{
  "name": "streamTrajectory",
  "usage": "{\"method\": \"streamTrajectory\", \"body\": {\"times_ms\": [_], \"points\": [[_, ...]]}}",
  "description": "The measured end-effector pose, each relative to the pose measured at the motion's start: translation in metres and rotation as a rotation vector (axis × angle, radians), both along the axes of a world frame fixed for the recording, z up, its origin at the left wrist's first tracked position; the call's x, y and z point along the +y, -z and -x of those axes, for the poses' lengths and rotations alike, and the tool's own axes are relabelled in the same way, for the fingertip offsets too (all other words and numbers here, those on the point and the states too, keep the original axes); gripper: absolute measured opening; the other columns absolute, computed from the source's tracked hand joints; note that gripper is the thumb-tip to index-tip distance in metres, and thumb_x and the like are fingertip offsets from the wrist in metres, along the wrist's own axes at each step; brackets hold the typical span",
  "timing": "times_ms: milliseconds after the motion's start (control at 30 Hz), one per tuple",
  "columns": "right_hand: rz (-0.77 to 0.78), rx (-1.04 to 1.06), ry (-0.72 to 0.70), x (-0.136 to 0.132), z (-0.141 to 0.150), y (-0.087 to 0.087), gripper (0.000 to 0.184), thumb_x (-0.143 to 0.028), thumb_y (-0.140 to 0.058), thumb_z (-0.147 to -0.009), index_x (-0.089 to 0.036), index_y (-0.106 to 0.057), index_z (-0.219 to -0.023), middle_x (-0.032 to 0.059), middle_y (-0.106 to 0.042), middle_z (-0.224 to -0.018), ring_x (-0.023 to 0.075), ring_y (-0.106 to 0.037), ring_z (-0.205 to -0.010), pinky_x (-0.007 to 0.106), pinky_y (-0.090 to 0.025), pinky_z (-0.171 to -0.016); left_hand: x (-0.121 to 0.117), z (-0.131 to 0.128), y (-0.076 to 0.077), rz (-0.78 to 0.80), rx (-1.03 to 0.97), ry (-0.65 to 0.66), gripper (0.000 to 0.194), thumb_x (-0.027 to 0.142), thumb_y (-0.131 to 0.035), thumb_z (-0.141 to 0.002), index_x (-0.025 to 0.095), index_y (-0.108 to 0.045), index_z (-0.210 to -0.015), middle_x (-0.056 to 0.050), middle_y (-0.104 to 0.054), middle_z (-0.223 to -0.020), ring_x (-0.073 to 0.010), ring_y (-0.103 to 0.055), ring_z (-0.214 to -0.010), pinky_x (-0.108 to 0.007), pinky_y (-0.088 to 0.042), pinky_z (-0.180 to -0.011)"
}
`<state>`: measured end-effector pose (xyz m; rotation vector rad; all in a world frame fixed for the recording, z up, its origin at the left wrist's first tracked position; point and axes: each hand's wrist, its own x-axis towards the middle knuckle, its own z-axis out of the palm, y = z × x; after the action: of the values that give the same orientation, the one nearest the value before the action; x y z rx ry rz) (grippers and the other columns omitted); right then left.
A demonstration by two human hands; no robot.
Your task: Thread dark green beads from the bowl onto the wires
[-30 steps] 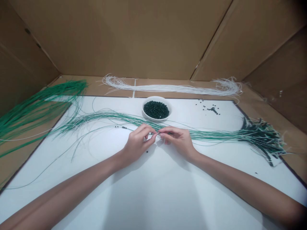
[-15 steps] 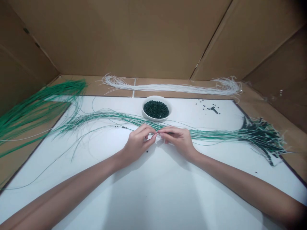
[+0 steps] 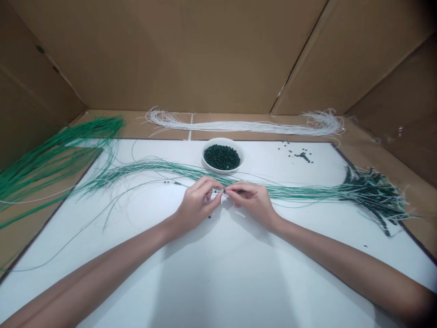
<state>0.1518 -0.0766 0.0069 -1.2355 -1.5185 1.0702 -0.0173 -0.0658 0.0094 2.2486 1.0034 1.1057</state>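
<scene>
Fingertips of both hands meet just in front of a white bowl (image 3: 206,166) heaped with dark green beads (image 3: 221,156). My left hand (image 3: 198,202) pinches a thin cord (image 3: 157,182), which trails off to the left with several dark beads strung on it. A bead shows on the cord between the left thumb and fingers. My right hand (image 3: 252,200) is closed in a pinch at the cord's end; a small dark bead seems to be at its fingertips, mostly hidden. One loose bead (image 3: 209,217) lies below the left hand.
Behind the hands a long bundle of green and white cords (image 3: 307,191) runs across the white board (image 3: 218,282), its beaded ends (image 3: 373,193) at right. Green strands (image 3: 61,146) lie far left, white cords (image 3: 246,126) at the back. Scattered beads (image 3: 303,156) sit right of the bowl.
My fingertips have shifted very slightly, and the bead between the left fingers shows more clearly. Otherwise the scene looks the same.
</scene>
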Motion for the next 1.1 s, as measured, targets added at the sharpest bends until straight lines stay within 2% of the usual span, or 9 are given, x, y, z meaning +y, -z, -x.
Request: {"method": "streamTrajectory", "body": {"times_ms": [233, 333, 433, 533, 733, 833, 933, 1033, 1100], "points": [[-0.318, -0.227, 0.047, -0.005, 0.002, 0.001, 0.011, -0.020, -0.054, -0.073, -0.015, -0.064, -0.071, 0.0046, -0.064, -0.070, 0.0116, -0.056, -0.060, 0.020, -0.043, -0.046, 0.000, -0.001, 0.002, 0.037, 0.012, 0.033, 0.014, 0.022, -0.053, -0.078, 0.018, -0.058, -0.090, -0.003, -0.059, -0.086, -0.0071, -0.047, -0.062, -0.018, -0.041, -0.058], [-0.388, -0.250, 0.049, -0.006, 0.002, 0.001, 0.011, -0.018, -0.053, -0.074, -0.015, -0.064, -0.073, 0.0047, -0.065, -0.071, 0.0114, -0.056, -0.061, 0.020, -0.043, -0.047, 0.000, -0.001, 0.003, 0.083, -0.010, 0.019, 0.013, 0.024, -0.052, -0.079, 0.019, -0.060, -0.089, -0.003, -0.059, -0.085, -0.0084, -0.051, -0.069, -0.017, -0.042, -0.057], [-0.390, -0.271, 0.060, -0.007, 0.003, 0.000, 0.010, -0.017, -0.053, -0.074, -0.016, -0.062, -0.071, 0.0026, -0.063, -0.066, 0.0094, -0.053, -0.056, 0.018, -0.042, -0.045, 0.000, 0.000, 0.004, 0.113, -0.020, 0.018, 0.012, 0.024, -0.052, -0.079, 0.019, -0.061, -0.085, -0.002, -0.060, -0.082, -0.0093, -0.053, -0.072, -0.017, -0.042, -0.058], [-0.406, -0.294, 0.057, -0.007, 0.004, -0.003, 0.009, -0.016, -0.052, -0.074, -0.016, -0.060, -0.070, 0.0020, -0.060, -0.064, 0.0084, -0.051, -0.055, 0.017, -0.042, -0.046, 0.000, -0.001, 0.002, 0.102, -0.023, -0.004, 0.009, 0.021, -0.053, -0.078, 0.018, -0.060, -0.082, -0.002, -0.059, -0.079, -0.0086, -0.050, -0.065, -0.019, -0.041, -0.058], [-0.487, -0.366, -0.077, 0.014, 0.011, -0.019, 0.008, -0.014, -0.051, -0.073, -0.015, -0.058, -0.071, 0.0008, -0.058, -0.064, 0.0083, -0.051, -0.058, 0.017, -0.041, -0.051, 0.005, 0.001, -0.002, 0.157, -0.104, -0.199, 0.012, 0.014, -0.050, -0.073, 0.017, -0.054, -0.085, -0.001, -0.054, -0.080, -0.0076, -0.043, -0.058, -0.020, -0.038, -0.056], [-0.451, -0.387, -0.113, 0.027, 0.018, -0.026, 0.008, -0.017, -0.051, -0.074, -0.015, -0.059, -0.072, 0.0006, -0.059, -0.067, 0.0081, -0.052, -0.058, 0.018, -0.042, -0.054, 0.012, 0.008, -0.005, 0.140, -0.125, -0.204, 0.008, 0.018, -0.050, -0.076, 0.017, -0.057, -0.080, -0.001, -0.056, -0.077, -0.0090, -0.045, -0.061, -0.021, -0.037, -0.058], [-0.407, -0.373, -0.083, 0.033, 0.024, -0.030, 0.011, -0.021, -0.050, -0.077, -0.016, -0.061, -0.078, 0.0015, -0.061, -0.073, 0.0084, -0.053, -0.058, 0.019, -0.042, -0.056, 0.022, 0.018, -0.009, 0.082, -0.149, -0.222, 0.009, 0.024, -0.052, -0.076, 0.016, -0.058, -0.075, -0.001, -0.055, -0.073, -0.0092, -0.044, -0.060, -0.021, -0.036, -0.058], [-0.379, -0.419, -0.085, 0.033, 0.027, -0.029, 0.013, -0.021, -0.052, -0.077, -0.016, -0.061, -0.084, 0.0028, -0.062, -0.078, 0.0092, -0.054, -0.060, 0.020, -0.043, -0.058, 0.033, 0.026, -0.013, 0.054, -0.246, -0.306, 0.011, 0.027, -0.052, -0.077, 0.016, -0.056, -0.076, 0.000, -0.052, -0.070, -0.0089, -0.043, -0.060, -0.021, -0.035, -0.057], [-0.360, -0.532, -0.171, 0.031, 0.029, -0.027, 0.012, -0.017, -0.051, -0.077, -0.015, -0.063, -0.080, 0.0031, -0.062, -0.077, 0.0104, -0.055, -0.063, 0.021, -0.043, -0.061, 0.038, 0.029, -0.015, 0.042, -0.309, -0.372, 0.012, 0.028, -0.052, -0.077, 0.016, -0.055, -0.077, 0.000, -0.050, -0.070, -0.0086, -0.043, -0.060, -0.020, -0.035, -0.058]]}}
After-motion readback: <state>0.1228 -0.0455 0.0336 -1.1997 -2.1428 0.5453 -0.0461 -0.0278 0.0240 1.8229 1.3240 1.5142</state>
